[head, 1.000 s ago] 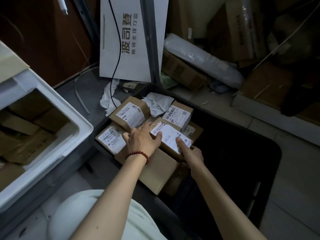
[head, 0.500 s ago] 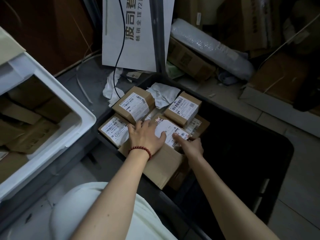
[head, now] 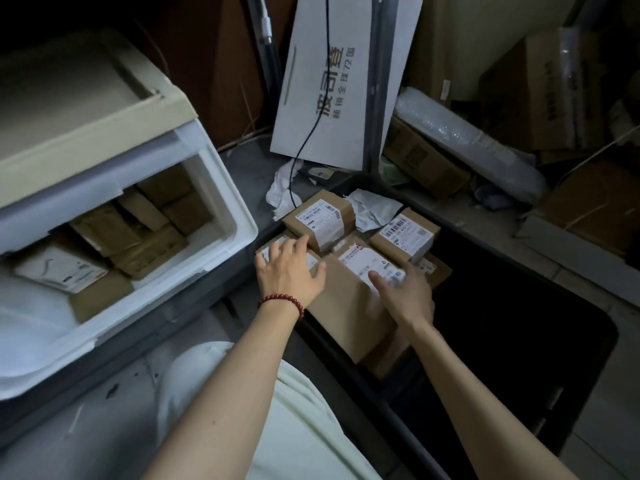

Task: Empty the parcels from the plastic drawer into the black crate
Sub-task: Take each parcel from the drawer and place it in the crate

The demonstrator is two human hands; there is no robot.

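The crate [head: 519, 317] is sitting on the floor at the right, and brown cardboard parcels are piling up in its far-left corner. The big box [head: 346, 306] is lying flat on top of the pile, its long axis running away from the person and leaning slightly right. Its white label is facing up at the far end, and its near end is sticking out over a lower parcel.

The right hand [head: 405, 292] is resting on that label with fingers loosely extended, pinching nothing; it is motion-blurred, so whether it is pressing down cannot be told. The left hand [head: 291, 271], wearing a red bead bracelet [head: 282, 301], is lying flat with fingers spread on the corner box [head: 263, 252], whose label is showing just past the fingertips.

Behind the left hand the back box [head: 320, 220] is sitting label-up, its long axis running left to right. The barcode box [head: 405, 233] is standing just beyond the big box, and crumpled paper [head: 372, 209] is lying between these two.

At the left the white drawer [head: 225, 202] is standing pulled out of its cabinet, holding more brown parcels [head: 152, 237] lying at mixed angles and a white packet [head: 59, 271] at the near side. A white board [head: 346, 81] with grey print is leaning behind the crate, with a black cable [head: 311, 126] hanging across it.
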